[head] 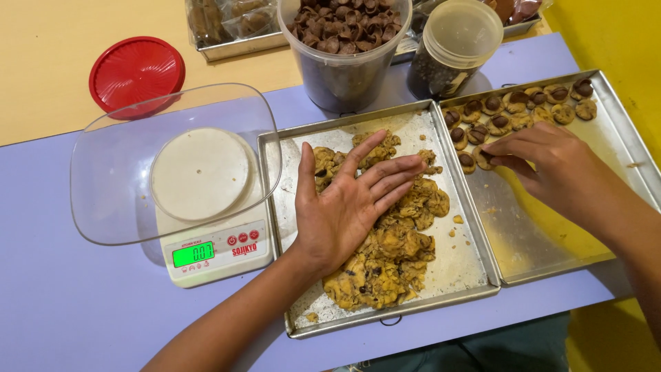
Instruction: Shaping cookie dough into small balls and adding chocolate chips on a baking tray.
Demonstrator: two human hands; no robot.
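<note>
Nearest the camera, the person's left forearm crosses the near edge of the lilac-topped desk (82, 310), and the left hand (351, 207) lies flat with fingers spread, palm down on a mass of yellow cookie dough (399, 241).

Going by size: the desk carries everything. A clear plastic bowl (110, 179) sits on a white kitchen scale (213, 251) toward the left edge, the scale's green display lit. Just right of it, touching or nearly so, a square metal tray (454, 269) holds the dough, which runs from the tray's far side to its near left corner; crumbs and flour dust the bare right part. A 2nd metal tray (544, 241) lies edge to edge against the 1st, toward the right edge of the desk. Along its far side sit small round cookies (499, 122), each topped with a dark chocolate piece, in about 2 rows.

At the far edge stands a tall clear tub (344, 76) full of brown chocolate pieces, and beside it a smaller lidded jar (451, 52) of dark chips. A red round lid (136, 72) lies at the far left, off the lilac top.

The right hand (558, 165) reaches over the 2nd tray, fingertips pressed together, pinching 1 cookie (484, 158) at the left end of the rows.
</note>
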